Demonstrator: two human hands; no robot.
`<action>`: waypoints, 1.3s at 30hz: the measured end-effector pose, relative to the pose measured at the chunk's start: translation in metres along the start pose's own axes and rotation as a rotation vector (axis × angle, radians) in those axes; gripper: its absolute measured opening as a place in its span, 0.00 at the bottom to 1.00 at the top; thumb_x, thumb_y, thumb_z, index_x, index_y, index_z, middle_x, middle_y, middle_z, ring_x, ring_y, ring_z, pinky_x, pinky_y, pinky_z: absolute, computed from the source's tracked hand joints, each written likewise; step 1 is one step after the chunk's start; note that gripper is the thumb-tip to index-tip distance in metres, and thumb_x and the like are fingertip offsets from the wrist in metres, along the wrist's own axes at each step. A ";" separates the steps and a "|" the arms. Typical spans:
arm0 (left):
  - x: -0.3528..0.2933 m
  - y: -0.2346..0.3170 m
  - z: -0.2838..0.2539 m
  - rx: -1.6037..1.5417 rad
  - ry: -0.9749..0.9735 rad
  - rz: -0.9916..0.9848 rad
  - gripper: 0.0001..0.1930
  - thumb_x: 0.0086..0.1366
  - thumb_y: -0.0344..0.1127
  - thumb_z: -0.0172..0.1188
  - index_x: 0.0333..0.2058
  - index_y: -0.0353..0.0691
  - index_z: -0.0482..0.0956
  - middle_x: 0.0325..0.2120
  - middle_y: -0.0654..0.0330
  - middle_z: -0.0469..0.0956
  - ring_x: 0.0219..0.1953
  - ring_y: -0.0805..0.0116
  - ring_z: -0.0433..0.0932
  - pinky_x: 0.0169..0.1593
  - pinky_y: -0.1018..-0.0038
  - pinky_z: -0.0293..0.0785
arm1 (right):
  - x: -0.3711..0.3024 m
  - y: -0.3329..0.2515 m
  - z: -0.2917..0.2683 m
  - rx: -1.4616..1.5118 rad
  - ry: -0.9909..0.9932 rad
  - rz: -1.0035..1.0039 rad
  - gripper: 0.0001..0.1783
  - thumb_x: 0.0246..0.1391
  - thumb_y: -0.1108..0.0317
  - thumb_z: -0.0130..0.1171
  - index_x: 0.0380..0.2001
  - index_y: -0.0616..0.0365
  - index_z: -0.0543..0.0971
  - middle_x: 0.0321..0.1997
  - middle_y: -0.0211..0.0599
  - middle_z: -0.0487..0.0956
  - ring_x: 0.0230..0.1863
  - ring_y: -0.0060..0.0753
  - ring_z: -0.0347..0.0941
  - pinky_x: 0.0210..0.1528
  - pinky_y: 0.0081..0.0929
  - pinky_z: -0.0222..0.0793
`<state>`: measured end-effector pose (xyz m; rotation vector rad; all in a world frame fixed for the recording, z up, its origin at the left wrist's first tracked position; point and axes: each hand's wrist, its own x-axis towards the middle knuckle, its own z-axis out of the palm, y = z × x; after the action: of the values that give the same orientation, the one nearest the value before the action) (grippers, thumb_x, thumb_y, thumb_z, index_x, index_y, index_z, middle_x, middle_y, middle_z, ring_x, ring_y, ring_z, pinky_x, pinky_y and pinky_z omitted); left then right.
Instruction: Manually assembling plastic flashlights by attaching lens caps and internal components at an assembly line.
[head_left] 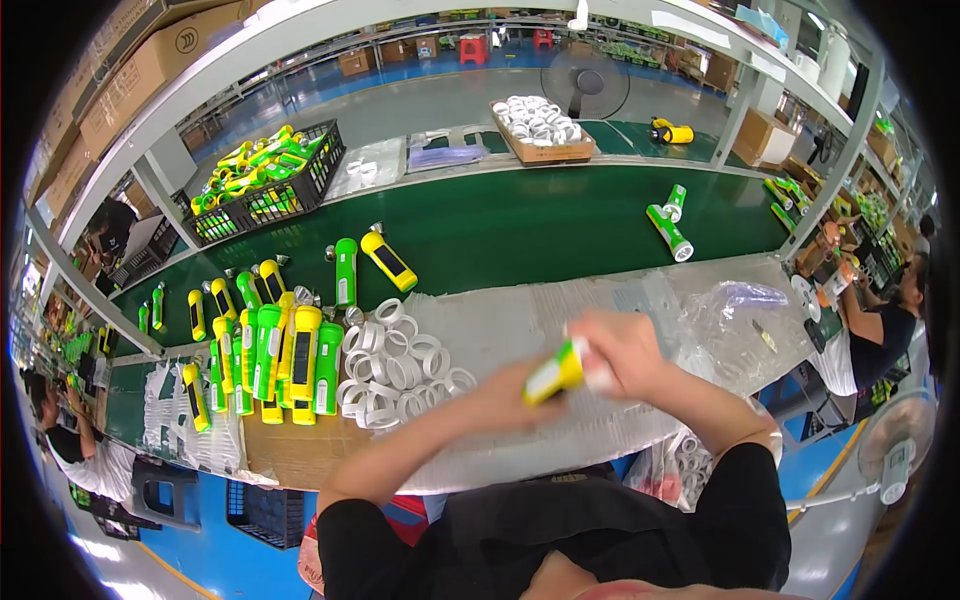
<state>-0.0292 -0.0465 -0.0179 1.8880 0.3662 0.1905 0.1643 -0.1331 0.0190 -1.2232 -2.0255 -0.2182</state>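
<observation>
A yellow and green flashlight [553,377] is held between my two hands above the front of the bench, blurred by motion. My left hand [508,392] is closed around its body, the fingers smeared. My right hand [622,352] is closed around the other end, where something white [598,374] shows; whether it is a loose ring I cannot make out. Left of my hands lies a heap of white rings [400,365]. Beyond it, a group of yellow and green flashlights [268,352] is laid close together on cardboard.
A green conveyor belt [500,225] runs behind the bench, with two green-and-white flashlights [668,232] on it. Past it are a black crate [260,205] of flashlights and a carton [555,152] of white rings. Clear plastic bags [735,310] lie at right. Co-workers [885,320] sit on both sides.
</observation>
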 end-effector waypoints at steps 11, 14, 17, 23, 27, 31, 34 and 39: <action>0.083 -0.102 -0.142 1.139 0.771 -0.067 0.36 0.56 0.61 0.62 0.58 0.50 0.68 0.32 0.51 0.75 0.34 0.51 0.79 0.36 0.58 0.77 | 0.002 0.221 0.073 -0.181 0.378 0.651 0.11 0.65 0.60 0.48 0.44 0.53 0.71 0.36 0.48 0.79 0.37 0.57 0.76 0.37 0.45 0.72; 0.059 -0.122 -0.195 1.146 0.485 -0.632 0.35 0.59 0.63 0.59 0.63 0.62 0.64 0.36 0.50 0.81 0.40 0.54 0.82 0.38 0.60 0.78 | -0.034 0.304 0.054 -0.415 0.426 0.815 0.18 0.64 0.55 0.48 0.51 0.54 0.68 0.48 0.54 0.76 0.42 0.61 0.75 0.41 0.50 0.73; 0.040 -0.148 -0.215 0.821 0.447 -0.499 0.33 0.58 0.57 0.63 0.62 0.62 0.68 0.43 0.46 0.80 0.46 0.48 0.79 0.50 0.61 0.74 | -0.064 0.337 0.029 -0.604 -0.059 1.144 0.24 0.61 0.55 0.53 0.57 0.52 0.66 0.54 0.51 0.74 0.47 0.57 0.75 0.51 0.50 0.71; 0.058 -0.170 -0.215 0.725 0.538 -0.272 0.26 0.56 0.53 0.65 0.52 0.54 0.77 0.39 0.46 0.81 0.43 0.47 0.79 0.49 0.59 0.75 | -0.049 0.272 0.021 -0.734 0.075 0.722 0.17 0.55 0.61 0.58 0.46 0.56 0.77 0.46 0.44 0.78 0.50 0.50 0.74 0.51 0.46 0.70; 0.075 -0.125 -0.174 0.234 0.483 -0.180 0.18 0.61 0.45 0.64 0.50 0.51 0.79 0.33 0.53 0.80 0.34 0.64 0.80 0.40 0.73 0.75 | -0.049 0.218 0.061 0.497 0.069 0.943 0.17 0.60 0.58 0.57 0.44 0.60 0.78 0.42 0.39 0.81 0.40 0.35 0.79 0.41 0.33 0.76; 0.055 -0.080 -0.085 0.137 0.349 0.219 0.19 0.61 0.37 0.65 0.52 0.53 0.78 0.38 0.55 0.76 0.38 0.65 0.77 0.42 0.72 0.75 | -0.011 0.110 0.081 0.991 0.051 1.236 0.27 0.63 0.49 0.53 0.53 0.61 0.72 0.47 0.45 0.79 0.44 0.35 0.79 0.49 0.34 0.75; 0.018 -0.041 -0.022 0.259 0.068 0.308 0.22 0.60 0.38 0.66 0.54 0.55 0.76 0.42 0.53 0.71 0.47 0.59 0.73 0.49 0.67 0.73 | -0.017 0.070 0.084 1.566 0.237 1.158 0.29 0.61 0.44 0.54 0.53 0.56 0.70 0.48 0.46 0.78 0.47 0.37 0.77 0.51 0.36 0.74; -0.023 -0.031 0.003 0.223 0.117 0.188 0.22 0.60 0.38 0.66 0.54 0.51 0.76 0.41 0.54 0.78 0.41 0.62 0.79 0.42 0.70 0.76 | -0.040 0.021 0.082 1.659 0.268 1.066 0.27 0.57 0.53 0.59 0.54 0.55 0.68 0.36 0.37 0.76 0.34 0.33 0.75 0.38 0.32 0.74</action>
<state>-0.0543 -0.0474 -0.0469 2.1381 0.2979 0.4023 0.1502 -0.1097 -0.0701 -0.7782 -0.5271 1.4011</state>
